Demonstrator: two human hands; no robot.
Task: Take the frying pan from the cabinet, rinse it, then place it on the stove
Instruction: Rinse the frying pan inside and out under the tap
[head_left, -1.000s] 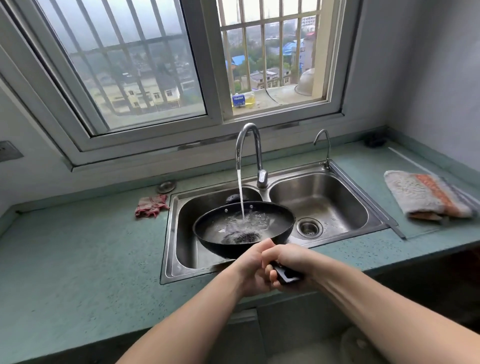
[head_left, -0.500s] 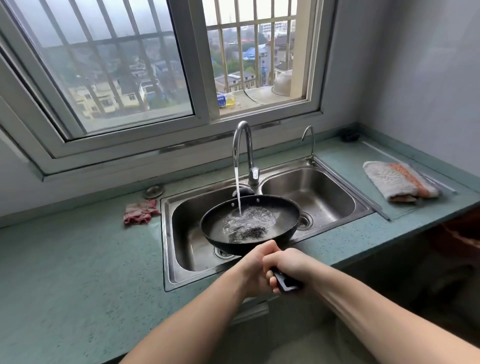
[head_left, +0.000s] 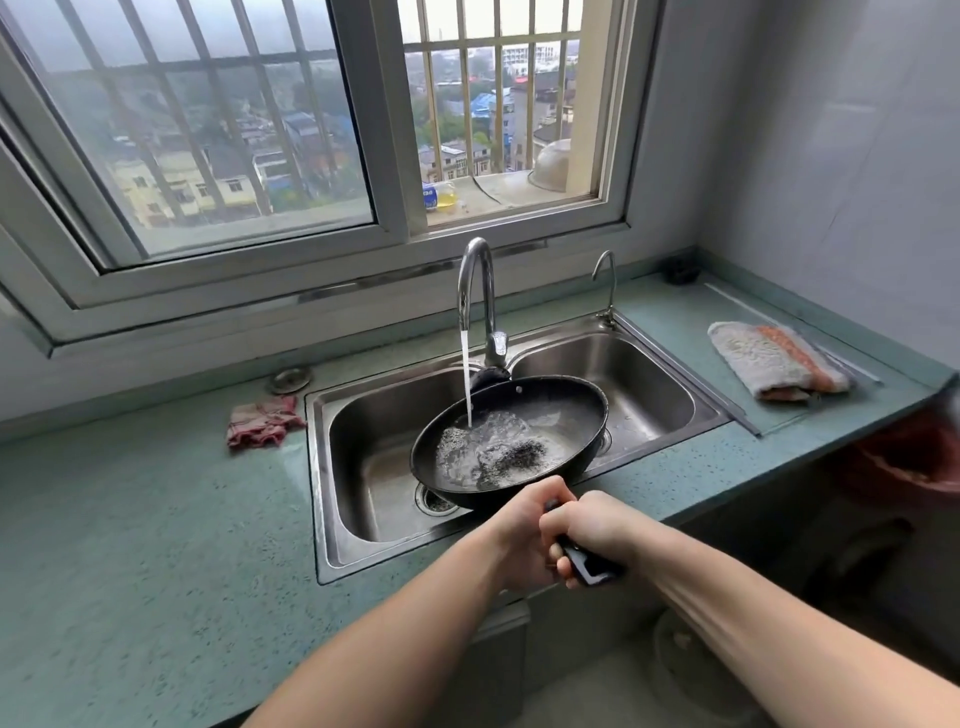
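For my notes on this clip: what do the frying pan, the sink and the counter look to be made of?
The frying pan: metal with a matte black, probably non-stick coating, dark all over; its handle looks like black plastic. The sink: brushed stainless steel, silvery with soft reflections. The counter: green speckled stone or composite; the look leaves that open.

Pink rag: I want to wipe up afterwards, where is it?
In the head view, the pink rag lies on the counter just left of the sink, near its far left corner.
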